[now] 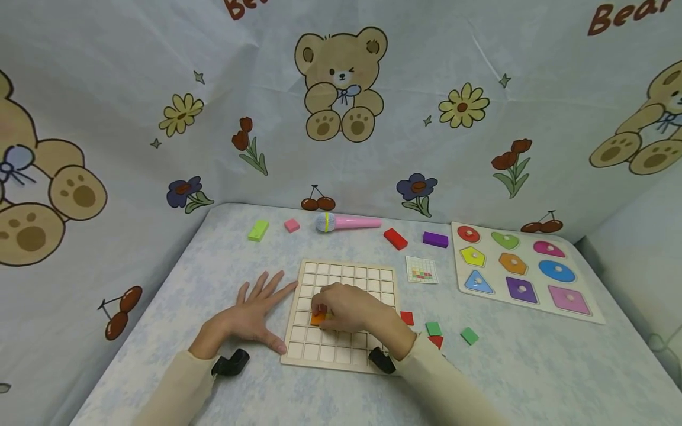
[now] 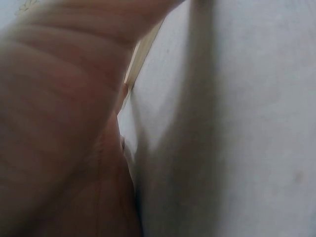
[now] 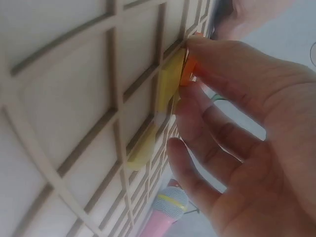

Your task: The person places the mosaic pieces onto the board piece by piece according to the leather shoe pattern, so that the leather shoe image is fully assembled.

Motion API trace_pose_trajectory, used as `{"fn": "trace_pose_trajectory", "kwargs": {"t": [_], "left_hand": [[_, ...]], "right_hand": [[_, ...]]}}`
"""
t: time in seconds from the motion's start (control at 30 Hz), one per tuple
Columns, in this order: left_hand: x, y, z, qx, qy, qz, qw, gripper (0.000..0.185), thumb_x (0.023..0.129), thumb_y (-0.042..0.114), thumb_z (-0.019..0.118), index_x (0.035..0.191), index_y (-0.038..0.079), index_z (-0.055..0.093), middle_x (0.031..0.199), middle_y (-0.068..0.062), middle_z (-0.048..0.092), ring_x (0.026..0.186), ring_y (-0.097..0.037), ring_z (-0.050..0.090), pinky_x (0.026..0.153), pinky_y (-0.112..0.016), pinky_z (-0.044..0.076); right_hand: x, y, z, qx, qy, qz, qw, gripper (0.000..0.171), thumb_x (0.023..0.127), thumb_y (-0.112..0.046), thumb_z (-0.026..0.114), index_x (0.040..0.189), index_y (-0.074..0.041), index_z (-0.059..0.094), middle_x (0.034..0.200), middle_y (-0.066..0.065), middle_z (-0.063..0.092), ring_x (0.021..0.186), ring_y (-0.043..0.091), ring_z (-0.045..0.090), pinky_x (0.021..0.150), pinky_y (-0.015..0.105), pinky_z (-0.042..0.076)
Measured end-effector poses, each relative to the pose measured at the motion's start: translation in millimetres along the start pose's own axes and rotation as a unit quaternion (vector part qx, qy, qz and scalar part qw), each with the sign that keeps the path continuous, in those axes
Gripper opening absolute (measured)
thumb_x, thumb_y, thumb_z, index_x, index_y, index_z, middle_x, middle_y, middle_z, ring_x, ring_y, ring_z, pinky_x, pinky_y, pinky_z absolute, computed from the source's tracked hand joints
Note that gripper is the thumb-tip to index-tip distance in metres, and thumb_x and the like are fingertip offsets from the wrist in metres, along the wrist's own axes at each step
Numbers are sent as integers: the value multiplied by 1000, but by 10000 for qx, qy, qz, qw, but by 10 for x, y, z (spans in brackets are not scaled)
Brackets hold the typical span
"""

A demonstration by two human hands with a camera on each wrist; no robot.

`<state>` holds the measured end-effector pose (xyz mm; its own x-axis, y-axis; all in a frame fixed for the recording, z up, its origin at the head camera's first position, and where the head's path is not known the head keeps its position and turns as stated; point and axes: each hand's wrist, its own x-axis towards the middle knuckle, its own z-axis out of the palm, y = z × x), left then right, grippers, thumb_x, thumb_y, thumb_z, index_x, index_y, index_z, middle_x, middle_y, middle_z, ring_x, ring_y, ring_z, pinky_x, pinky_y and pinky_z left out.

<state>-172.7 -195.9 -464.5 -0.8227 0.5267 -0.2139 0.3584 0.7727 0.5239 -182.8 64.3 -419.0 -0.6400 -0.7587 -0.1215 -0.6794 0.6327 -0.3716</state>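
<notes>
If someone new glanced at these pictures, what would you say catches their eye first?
Probably the wooden grid board at the table's centre, where the right hand pinches an orange block into a cell while the left hand lies flat, fingers spread, against the board's left edge. Next, the colourful shape puzzle at the right and the pink toy microphone behind the board.

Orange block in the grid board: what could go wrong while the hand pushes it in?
The orange block sits tilted beside a yellow piece, so it might jam on the grid board. The right hand hides the cell, so it could land wrong. The left hand only presses the edge; the board may slide.
</notes>
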Motion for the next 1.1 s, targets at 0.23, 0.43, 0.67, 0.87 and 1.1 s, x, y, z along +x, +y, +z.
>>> {"fn": "trace_pose_trajectory", "kwargs": {"t": [0.23,0.43,0.67,0.87,1.1], "left_hand": [[-9,8,-6,-30,-16,-5,10000,129,61,64,88,162,24,18,169,-16,-4,152,-46,-14,109,-77,-9],[-15,8,-13,14,0,-44,10000,130,60,64,88,162,22,19,169,-17,-3,152,-48,-13,110,-76,-8],[-12,32,-41,0,-10,-84,10000,130,59,65,88,162,23,19,169,-16,-3,152,-47,-14,110,-75,-9],[-1,38,-51,-46,25,-91,9999,131,59,63,89,162,23,19,169,-16,-4,152,-46,-15,110,-75,-10],[9,38,-9,-100,-45,-111,9999,132,58,65,88,162,25,18,169,-15,-5,152,-46,-15,110,-75,-11]], "right_hand": [[46,-24,33,-1,-38,131,9999,14,86,-22,80,99,-21,75,92,-9,65,80,2,56,71,19,49],[21,-57,32,-215,46,154,9996,9,87,-23,80,95,-21,78,91,-11,65,81,1,58,72,19,51],[-399,64,-71,25,476,5,9989,14,90,-18,74,102,-17,79,96,-5,69,77,5,56,70,20,49],[-1001,463,-110,581,552,587,9951,17,91,-20,74,107,-15,77,98,-6,67,82,8,59,71,22,51],[-1568,839,-68,576,443,1850,9800,21,88,-23,78,108,-19,75,99,-11,65,88,9,57,80,30,55]]}}
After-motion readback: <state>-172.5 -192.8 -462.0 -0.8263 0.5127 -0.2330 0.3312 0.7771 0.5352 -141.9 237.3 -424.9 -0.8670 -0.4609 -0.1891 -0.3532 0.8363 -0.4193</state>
